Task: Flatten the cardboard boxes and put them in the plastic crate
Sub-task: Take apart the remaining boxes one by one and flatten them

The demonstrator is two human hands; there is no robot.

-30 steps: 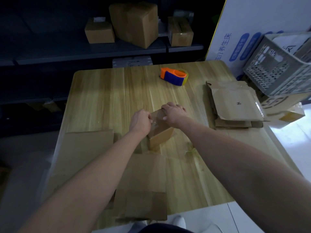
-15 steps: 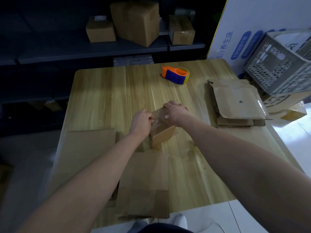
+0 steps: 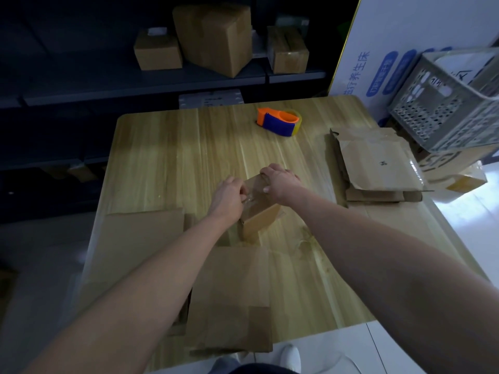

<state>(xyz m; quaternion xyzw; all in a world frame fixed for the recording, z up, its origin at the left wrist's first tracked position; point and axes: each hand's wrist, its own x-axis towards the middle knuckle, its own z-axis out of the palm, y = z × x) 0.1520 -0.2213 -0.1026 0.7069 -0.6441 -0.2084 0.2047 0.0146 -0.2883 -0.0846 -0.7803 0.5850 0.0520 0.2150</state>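
Cardboard, brown, one small cardboard box (image 3: pixel 260 214) standing on the wooden table (image 3: pixel 167 157) near its middle, between both hands and well apart from the plastic crate (image 3: pixel 445 109).

Hidden or unclear:
- The left hand (image 3: pixel 228 197) covers the box's near top corner. Its fingers are curled and appear to pinch a glossy strip of clear tape (image 3: pixel 250 197) on the box top; the fingertips themselves cannot be made out.
- The right hand (image 3: pixel 280 182) grips the far top edge of the box, with the fingers curled over it and out of sight and the thumb lying on top.
- The crate sits tilted at the right, beyond the table edge, and is cut off by the frame. Something white lies inside it; what it is cannot be told.
- The stack of flattened boxes (image 3: pixel 378 163) at the table's right side shows at least two layers; the exact number cannot be told.
- Lighting is dim, and the shelf (image 3: pixel 108 87) behind the table is largely in shadow.

Count:
- Boxes not flattened: one in hand, three on the shelf, namely a small one (image 3: pixel 158 54), a large tilted one (image 3: pixel 216 39) and a medium one (image 3: pixel 289 49).
- Flattened sheets at the near edge: two, a left sheet (image 3: pixel 140 238) and a centre sheet (image 3: pixel 232 298) that overhangs the table edge.
- Tape dispenser (image 3: pixel 278 122), orange and blue: one, at the far side of the table.
- Crates: one.
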